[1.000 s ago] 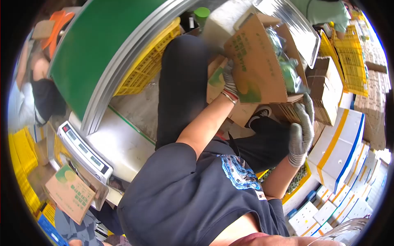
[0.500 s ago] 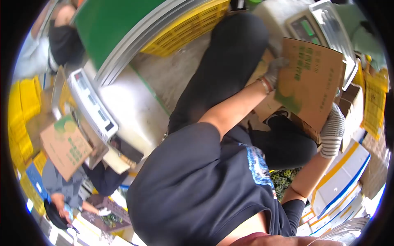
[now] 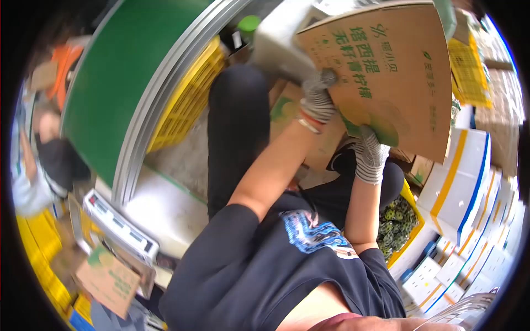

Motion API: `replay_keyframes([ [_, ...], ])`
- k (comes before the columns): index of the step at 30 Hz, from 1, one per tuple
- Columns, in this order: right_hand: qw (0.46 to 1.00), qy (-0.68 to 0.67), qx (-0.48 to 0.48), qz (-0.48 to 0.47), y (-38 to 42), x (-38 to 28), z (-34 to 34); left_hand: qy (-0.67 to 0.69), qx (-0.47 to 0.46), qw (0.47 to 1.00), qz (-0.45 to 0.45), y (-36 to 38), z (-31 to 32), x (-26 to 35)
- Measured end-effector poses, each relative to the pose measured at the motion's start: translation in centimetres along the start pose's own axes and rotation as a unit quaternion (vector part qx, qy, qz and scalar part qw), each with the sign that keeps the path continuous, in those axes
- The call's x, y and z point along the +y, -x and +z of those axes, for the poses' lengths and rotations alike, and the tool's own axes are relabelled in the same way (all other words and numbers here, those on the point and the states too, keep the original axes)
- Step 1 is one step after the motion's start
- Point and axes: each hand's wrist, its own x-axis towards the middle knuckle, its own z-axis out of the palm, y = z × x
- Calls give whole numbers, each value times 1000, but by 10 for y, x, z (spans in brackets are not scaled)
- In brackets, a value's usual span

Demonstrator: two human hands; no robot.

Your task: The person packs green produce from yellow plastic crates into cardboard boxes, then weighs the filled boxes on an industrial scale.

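A brown cardboard box (image 3: 408,83) with green printing is tilted up at the upper right. My left hand (image 3: 318,95), in a striped glove with a red and white band at the wrist, grips its left edge. At the lower edge, my right hand (image 3: 370,154), also gloved, is closed on the cardboard. Fingertips of both hands are partly blurred or hidden. Behind my left hand, another printed cardboard piece (image 3: 287,110) lies by my legs.
A green-topped table (image 3: 121,71) with a metal rim stands at the upper left, a yellow crate (image 3: 185,102) beneath it. White boxes (image 3: 455,182) are stacked right, beside a yellow crate of green produce (image 3: 395,226). A scale (image 3: 118,226) and a co-worker (image 3: 58,149) are left.
The view has turned. The cardboard box has come up closer to the camera and shows more of its face. My right hand has moved from its right-hand corner to its lower left edge.
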Motion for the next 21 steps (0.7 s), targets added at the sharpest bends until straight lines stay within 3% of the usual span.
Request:
replay_keyframes([
  [1, 997, 78, 2, -20, -18, -13, -5, -164, -24, 986, 32, -13, 8, 3],
  [3, 974, 221, -3, -52, -53, -29, -21, -327, -21, 944, 40, -51, 53, 30],
  [5, 905, 404, -77, -109, -102, -27, -50, -196, -221, 955, 35, -109, 81, 62],
  [7, 804, 557, -138, -156, -142, -31, -65, -321, -220, 921, 18, -152, 90, 54],
  [10, 946, 285, -135, -75, -198, 18, -103, -448, -220, 867, 11, -172, 108, 28],
  [13, 949, 286, -71, -116, -236, 57, -122, -502, -297, 807, 89, -196, 86, 11],
  [14, 915, 373, -92, -124, -245, 66, -133, -676, -347, 573, 307, -205, 81, 11],
  [15, 872, 456, -113, -137, -254, 75, -144, -707, -310, 585, 249, -209, 72, 4],
  [17, 884, 457, -87, -38, -270, 84, -141, -757, -235, 592, 144, -220, 54, -12],
  [18, 946, 319, -56, 31, -271, 90, -144, -679, -240, 660, 214, -224, 48, -24],
  [19, 935, 343, -56, 65, -268, 76, -134, -725, -197, 637, 173, -222, 49, -26],
  [21, 910, 387, -51, 139, -264, 43, -123, -682, -175, 695, 145, -221, 51, -28],
])
